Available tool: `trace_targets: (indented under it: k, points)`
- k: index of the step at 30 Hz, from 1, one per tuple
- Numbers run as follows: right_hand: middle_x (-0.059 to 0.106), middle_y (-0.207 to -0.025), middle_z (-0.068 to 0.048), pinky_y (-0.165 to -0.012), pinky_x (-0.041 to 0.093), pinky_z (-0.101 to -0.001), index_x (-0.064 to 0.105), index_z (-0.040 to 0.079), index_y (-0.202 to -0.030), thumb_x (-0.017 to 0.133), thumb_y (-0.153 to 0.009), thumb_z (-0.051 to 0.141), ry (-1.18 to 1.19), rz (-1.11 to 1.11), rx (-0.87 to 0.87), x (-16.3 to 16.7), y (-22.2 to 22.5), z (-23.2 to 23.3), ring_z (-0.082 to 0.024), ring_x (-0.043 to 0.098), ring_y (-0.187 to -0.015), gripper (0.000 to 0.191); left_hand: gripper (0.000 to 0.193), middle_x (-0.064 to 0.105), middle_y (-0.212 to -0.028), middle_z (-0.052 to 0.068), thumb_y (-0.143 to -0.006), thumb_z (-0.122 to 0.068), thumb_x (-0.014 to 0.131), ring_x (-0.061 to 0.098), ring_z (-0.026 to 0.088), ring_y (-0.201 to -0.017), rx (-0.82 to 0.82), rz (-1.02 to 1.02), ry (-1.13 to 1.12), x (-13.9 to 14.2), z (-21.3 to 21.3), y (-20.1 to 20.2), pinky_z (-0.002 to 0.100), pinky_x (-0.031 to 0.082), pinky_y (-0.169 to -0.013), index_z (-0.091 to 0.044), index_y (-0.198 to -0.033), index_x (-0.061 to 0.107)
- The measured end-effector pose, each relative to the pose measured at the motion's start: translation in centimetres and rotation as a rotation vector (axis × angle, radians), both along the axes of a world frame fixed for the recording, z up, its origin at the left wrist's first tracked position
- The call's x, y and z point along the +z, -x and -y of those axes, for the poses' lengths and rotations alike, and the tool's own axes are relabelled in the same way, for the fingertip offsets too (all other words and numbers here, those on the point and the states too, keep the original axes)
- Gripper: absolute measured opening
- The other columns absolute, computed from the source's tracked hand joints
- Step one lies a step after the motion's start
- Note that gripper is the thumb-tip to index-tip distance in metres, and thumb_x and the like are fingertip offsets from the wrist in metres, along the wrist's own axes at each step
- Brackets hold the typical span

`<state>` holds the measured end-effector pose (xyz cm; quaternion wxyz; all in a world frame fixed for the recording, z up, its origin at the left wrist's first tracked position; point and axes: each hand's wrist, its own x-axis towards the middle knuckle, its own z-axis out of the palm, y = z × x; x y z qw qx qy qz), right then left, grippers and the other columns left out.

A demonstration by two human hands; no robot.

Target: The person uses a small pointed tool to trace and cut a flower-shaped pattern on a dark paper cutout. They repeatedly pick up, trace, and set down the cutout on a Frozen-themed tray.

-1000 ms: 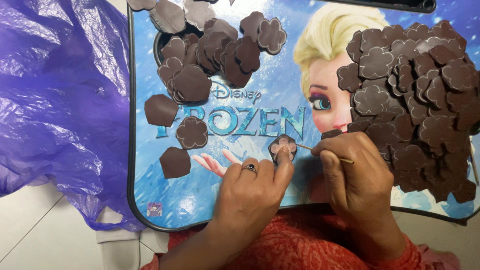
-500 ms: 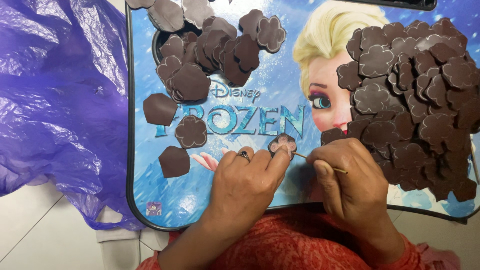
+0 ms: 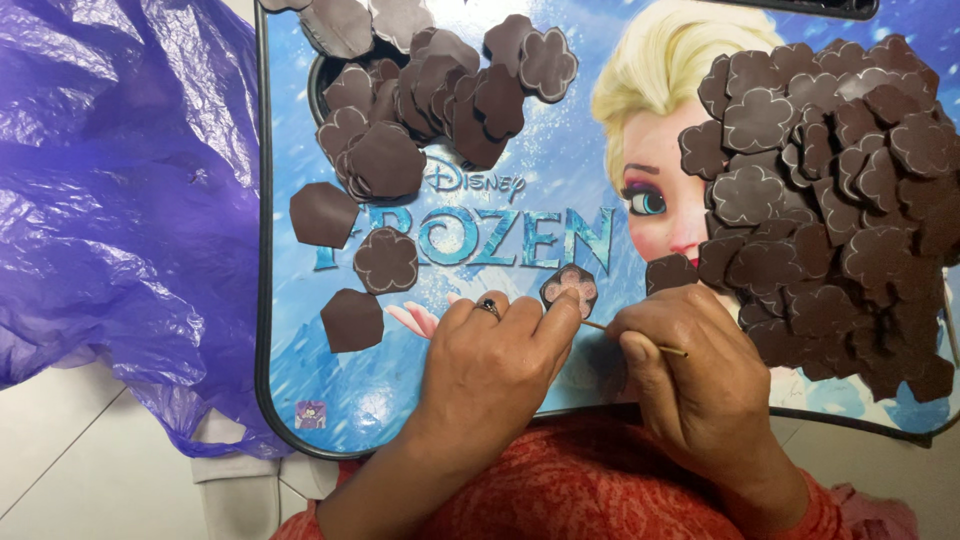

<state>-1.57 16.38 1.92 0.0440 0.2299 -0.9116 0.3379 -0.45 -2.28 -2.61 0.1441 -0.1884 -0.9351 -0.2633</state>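
Pinching flower piece [image 3: 569, 289] at its edge, left hand [image 3: 490, 365] steadies it on tray [image 3: 262, 300] | right hand [image 3: 690, 375] grips thin stick [image 3: 635, 338], tip at piece for marking | outlined pieces pile [image 3: 830, 200] right, within reach

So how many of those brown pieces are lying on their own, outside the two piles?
3 on the tray: a hexagon piece, a flower piece, another hexagon piece. One more in the left hand. The piles may hide others.

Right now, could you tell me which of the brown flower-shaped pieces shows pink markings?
It is the piece pinched by the left hand, beside the thin stick in the right hand. The others, loose or piled on the tray, look plain brown.
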Motion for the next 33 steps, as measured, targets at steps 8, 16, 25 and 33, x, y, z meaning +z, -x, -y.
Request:
trace_targets:
  k: [8, 16, 25, 33]
  points:
    - [0.068, -0.09, -0.007, -0.074, 0.051, -0.0331, 0.063, 0.004, -0.1, 0.062, -0.103, 0.005, -0.004, -0.023, -0.039, 0.14, 0.4, -0.08, -0.022, 0.064, -0.081, 0.003, 0.02, 0.051, -0.069, 0.001, -0.093, -0.022, 0.073, 0.057, 0.019, -0.066, 0.0, -0.009, -0.005, 0.01, 0.06, 0.17, 0.037, 0.04, -0.058, -0.013, -0.111, 0.071]
    - [0.067, -0.09, -0.007, -0.075, 0.051, -0.0327, 0.063, 0.003, -0.1, 0.061, -0.105, 0.005, -0.001, -0.044, -0.046, 0.07, 0.54, 0.05, -0.022, 0.064, -0.082, 0.006, 0.019, 0.05, -0.068, 0.001, -0.094, -0.02, 0.072, 0.055, 0.018, -0.064, 0.003, -0.017, -0.006, -0.06, 0.11, 0.2, 0.037, 0.039, -0.057, -0.013, -0.111, 0.072]
    - [0.068, -0.09, -0.006, -0.076, 0.05, -0.0332, 0.063, 0.004, -0.1, 0.062, -0.102, 0.005, 0.002, -0.016, -0.024, -0.06, 0.07, 0.0, -0.022, 0.064, -0.082, 0.003, 0.016, 0.052, -0.069, 0.001, -0.094, -0.02, 0.072, 0.057, 0.019, -0.066, -0.004, 0.009, 0.013, -0.21, 0.12, 0.0, 0.037, 0.04, -0.059, -0.013, -0.109, 0.069]
    - [0.069, -0.094, -0.007, -0.079, 0.051, -0.034, 0.063, 0.004, -0.102, 0.061, -0.102, 0.004, 0.014, -0.032, 0.004, -0.51, 0.06, 0.42, -0.023, 0.064, -0.085, 0.002, 0.032, 0.057, -0.071, 0.001, -0.084, -0.016, 0.075, 0.06, 0.022, -0.066, -0.053, 0.087, -0.126, 0.16, 0.72, 0.34, 0.04, 0.042, -0.061, -0.013, -0.115, 0.068]
